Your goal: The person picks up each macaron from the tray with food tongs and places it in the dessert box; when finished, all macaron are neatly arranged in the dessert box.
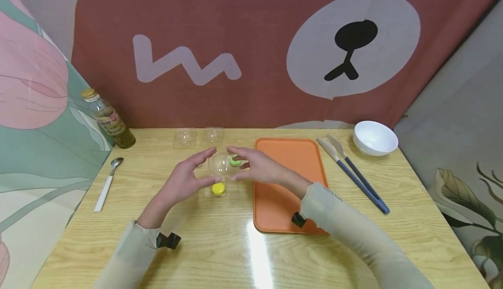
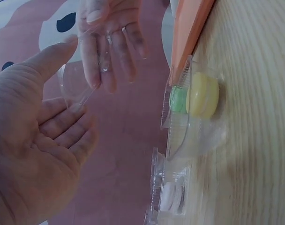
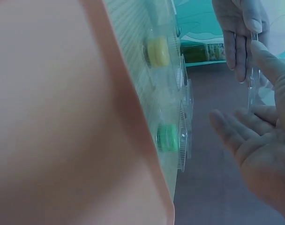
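Between my two hands, above the table, is a thin clear plastic lid (image 1: 221,165) with a round dome. My left hand (image 1: 182,180) holds its left side, thumb at the near edge and fingers at the far edge. The opposite side is held by my right hand (image 1: 261,166) the same way. Below the lid, a yellow macaron (image 1: 218,188) and a green macaron (image 1: 235,161) sit in clear plastic containers on the table. The left wrist view also shows a white macaron (image 2: 171,196) in another clear container.
An orange tray (image 1: 291,206) lies right of the containers. Beyond it are tongs (image 1: 357,175) and a white bowl (image 1: 375,138). Two clear plastic pieces (image 1: 184,138) stand at the back edge. On the left are a bottle (image 1: 111,123) and a white-handled spoon (image 1: 106,188).
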